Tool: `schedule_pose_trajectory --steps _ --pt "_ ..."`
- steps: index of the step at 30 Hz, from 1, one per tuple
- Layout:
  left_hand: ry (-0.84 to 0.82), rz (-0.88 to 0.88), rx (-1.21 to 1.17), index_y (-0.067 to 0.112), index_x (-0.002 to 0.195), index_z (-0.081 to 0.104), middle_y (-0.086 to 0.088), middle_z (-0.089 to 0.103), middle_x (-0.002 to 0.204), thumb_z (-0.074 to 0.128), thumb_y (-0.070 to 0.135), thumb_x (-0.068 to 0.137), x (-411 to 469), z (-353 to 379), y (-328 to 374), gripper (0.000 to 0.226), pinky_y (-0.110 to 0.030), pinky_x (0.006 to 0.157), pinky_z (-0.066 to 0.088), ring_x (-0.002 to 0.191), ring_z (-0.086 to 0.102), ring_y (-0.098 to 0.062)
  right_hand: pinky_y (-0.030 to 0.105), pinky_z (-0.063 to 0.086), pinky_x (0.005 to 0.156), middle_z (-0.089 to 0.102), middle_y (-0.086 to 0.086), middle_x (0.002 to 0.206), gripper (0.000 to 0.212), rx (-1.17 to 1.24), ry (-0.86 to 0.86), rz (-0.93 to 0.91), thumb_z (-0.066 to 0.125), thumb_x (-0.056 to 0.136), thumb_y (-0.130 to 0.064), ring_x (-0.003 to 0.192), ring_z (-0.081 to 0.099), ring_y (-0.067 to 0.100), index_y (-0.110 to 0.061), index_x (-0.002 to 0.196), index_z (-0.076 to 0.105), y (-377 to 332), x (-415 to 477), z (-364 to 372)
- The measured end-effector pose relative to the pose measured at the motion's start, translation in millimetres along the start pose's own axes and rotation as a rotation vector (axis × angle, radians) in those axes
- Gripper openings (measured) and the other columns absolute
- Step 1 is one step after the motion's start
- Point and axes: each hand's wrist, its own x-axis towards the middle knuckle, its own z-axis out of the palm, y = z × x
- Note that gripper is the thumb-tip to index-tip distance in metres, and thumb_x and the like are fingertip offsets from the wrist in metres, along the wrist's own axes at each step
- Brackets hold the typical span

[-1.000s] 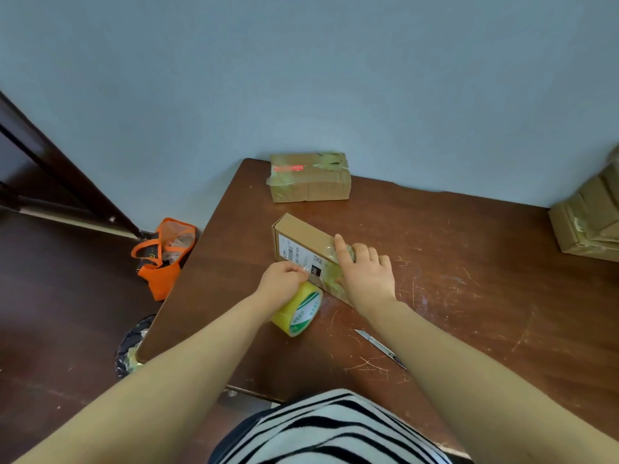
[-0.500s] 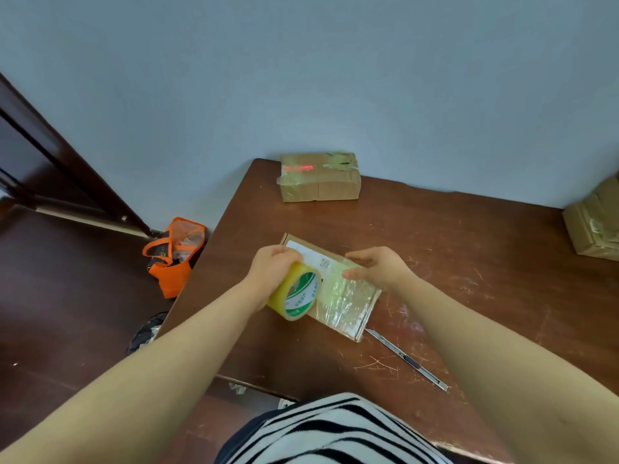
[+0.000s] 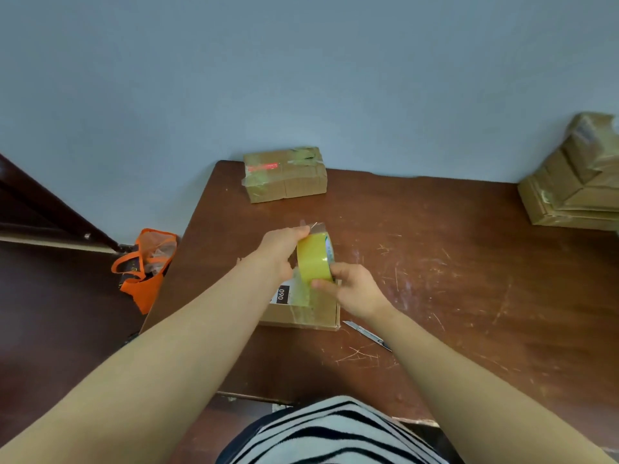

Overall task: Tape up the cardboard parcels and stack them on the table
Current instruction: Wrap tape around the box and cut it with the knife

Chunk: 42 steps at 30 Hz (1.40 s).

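A flat cardboard parcel [image 3: 303, 313] with a white label lies on the brown table [image 3: 452, 296] in front of me, partly hidden by my hands. A yellow tape roll [image 3: 314, 257] is held upright above it. My left hand [image 3: 283, 249] grips the roll's far side, where a clear flap of tape sticks up. My right hand [image 3: 355, 289] pinches the roll's near edge, where clear tape runs down onto the parcel's top. A taped parcel [image 3: 284, 174] sits at the table's far left corner. A stack of taped parcels [image 3: 576, 182] stands at the far right.
A utility knife [image 3: 366, 334] lies on the table just right of the near parcel. An orange bag [image 3: 145, 266] sits on the dark floor left of the table. A blue-grey wall runs behind the table, and a dark door frame [image 3: 50, 209] is at far left.
The parcel has been turned flat and square to me. The tape roll rose from its left side to above its top. My right hand left the parcel and took hold of the roll.
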Motion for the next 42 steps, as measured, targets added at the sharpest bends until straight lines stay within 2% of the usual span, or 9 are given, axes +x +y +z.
schedule_pose_trajectory --steps 4,11,13,16,19,22,28,34,42 --pt "0.048 0.034 0.147 -0.001 0.120 0.059 -0.017 0.060 0.124 0.075 0.013 0.080 7 13 -3 0.045 -0.041 0.089 0.051 0.113 0.058 -0.032 0.028 0.049 0.073 0.066 0.006 0.086 0.015 0.144 0.117 -0.009 0.062 0.091 -0.025 0.079 0.060 0.018 -0.010 0.093 0.065 1 -10 -11" --pt "0.072 0.183 0.217 0.002 0.092 0.072 -0.012 0.067 0.088 0.070 0.012 0.083 4 43 -12 0.013 -0.019 0.043 0.046 0.062 0.059 -0.020 0.014 0.040 0.056 0.057 -0.003 0.074 0.019 0.186 0.243 -0.033 0.060 0.092 -0.030 0.065 0.050 0.009 -0.013 0.084 0.063 0 -12 -29" --pt "0.044 0.206 0.198 0.005 0.086 0.071 -0.009 0.065 0.079 0.065 0.015 0.089 2 43 -14 0.012 -0.018 0.042 0.045 0.059 0.057 -0.019 0.011 0.041 0.055 0.059 -0.005 0.072 0.027 0.302 0.246 -0.006 0.058 0.092 -0.036 0.064 0.052 0.007 -0.013 0.081 0.065 2 -13 -28" --pt "-0.002 0.213 0.130 0.014 0.064 0.066 -0.003 0.063 0.064 0.061 0.014 0.093 -2 26 -6 0.029 -0.031 0.059 0.052 0.058 0.058 -0.017 0.021 0.049 0.083 0.071 -0.005 0.095 0.024 0.597 0.324 0.143 0.051 0.095 -0.037 0.089 0.063 0.010 -0.020 0.096 0.069 14 -8 -29" --pt "-0.012 0.166 0.033 0.016 0.060 0.076 0.000 0.070 0.067 0.058 0.014 0.094 2 -10 7 0.038 -0.037 0.071 0.053 0.064 0.063 -0.016 0.035 0.050 0.088 0.063 0.000 0.102 0.036 0.265 0.362 0.400 0.062 0.089 -0.024 0.089 0.057 0.018 -0.010 0.122 0.059 35 2 -22" --pt "0.011 0.102 -0.015 0.009 0.091 0.075 -0.006 0.070 0.088 0.059 0.015 0.093 5 -39 17 0.018 -0.034 0.065 0.054 0.075 0.063 -0.020 0.036 0.051 0.086 0.060 0.000 0.111 0.073 0.032 0.169 0.534 0.081 0.070 -0.040 0.097 0.058 0.018 -0.007 0.127 0.050 44 10 2" --pt "0.001 0.073 -0.100 0.019 0.046 0.072 0.003 0.068 0.060 0.057 0.013 0.095 17 -74 16 0.052 -0.031 0.068 0.051 0.069 0.060 -0.015 0.039 0.056 0.083 0.065 0.004 0.109 0.067 0.016 0.204 0.539 0.091 0.056 -0.021 0.095 0.064 0.021 -0.009 0.110 0.055 42 26 24" --pt "-0.079 -0.094 -0.040 0.013 0.086 0.074 0.003 0.065 0.080 0.057 0.017 0.094 23 -91 3 0.019 -0.029 0.060 0.051 0.073 0.060 -0.013 0.037 0.056 0.082 0.067 0.006 0.104 0.063 0.202 0.243 0.528 0.088 0.059 -0.004 0.092 0.066 0.022 -0.004 0.116 0.059 44 26 31" --pt "-0.063 -0.220 -0.046 0.009 0.098 0.067 -0.004 0.062 0.089 0.064 0.014 0.089 36 -101 -34 0.010 -0.030 0.058 0.045 0.074 0.058 -0.017 0.038 0.055 0.082 0.065 0.009 0.108 0.052 0.271 0.360 0.388 0.078 0.071 0.000 0.096 0.064 0.023 -0.005 0.118 0.057 43 10 51"
